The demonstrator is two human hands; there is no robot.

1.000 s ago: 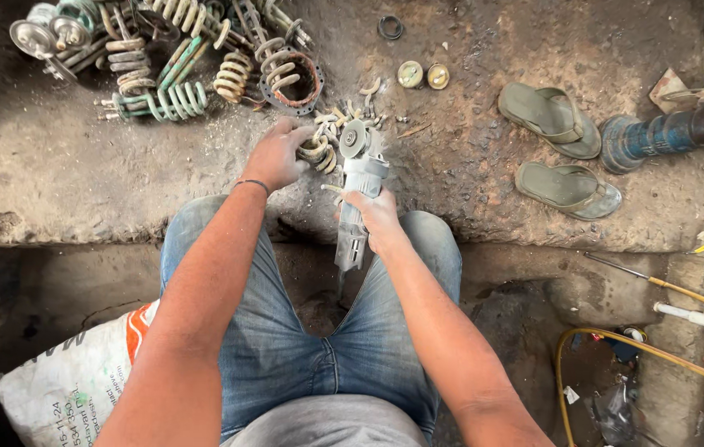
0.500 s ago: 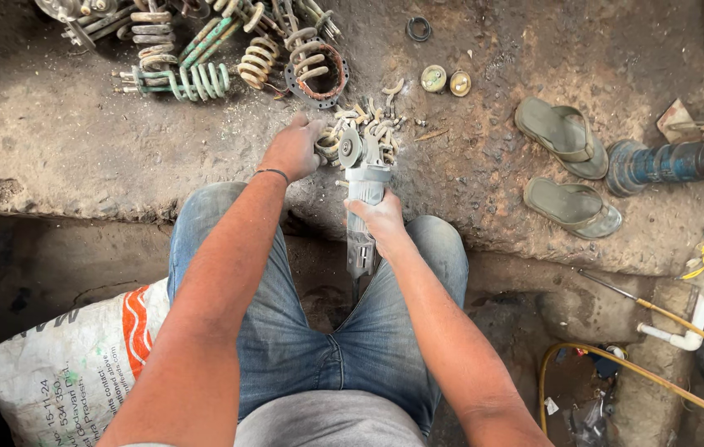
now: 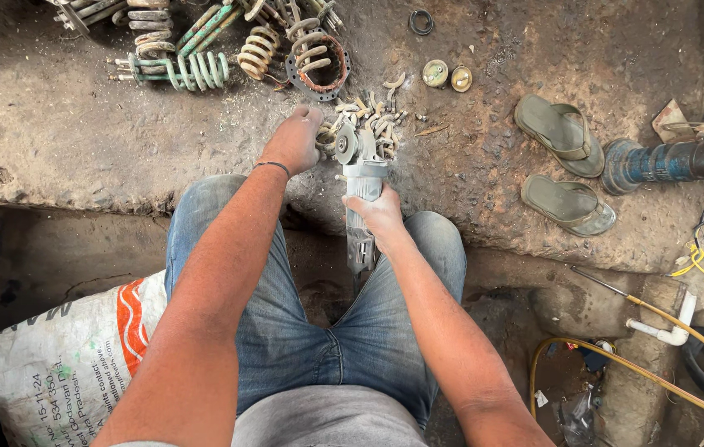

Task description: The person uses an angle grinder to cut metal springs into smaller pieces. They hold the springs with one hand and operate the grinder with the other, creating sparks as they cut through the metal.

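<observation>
My right hand [image 3: 379,217] is closed around the grey body of an angle grinder [image 3: 362,189] that points away from me, its disc [image 3: 345,146] at the front. My left hand [image 3: 295,139] reaches past my knee and holds a small metal piece [image 3: 329,137] down on the stone slab, right against the disc. A heap of short cut metal pieces [image 3: 375,116] lies just beyond the grinder. I sit with both knees in blue jeans on either side of the tool.
Coiled metal heating elements [image 3: 203,50] and a round ring part [image 3: 316,64] lie at the far left. Two small round caps [image 3: 446,75], a pair of sandals [image 3: 563,161], a blue cylinder part [image 3: 658,161], a white sack [image 3: 54,364] and a yellow hose [image 3: 617,364] surround me.
The view has shifted so the work sits higher in the picture. My left hand has moved closer to the disc with the small piece; my right hand keeps its grip on the grinder.
</observation>
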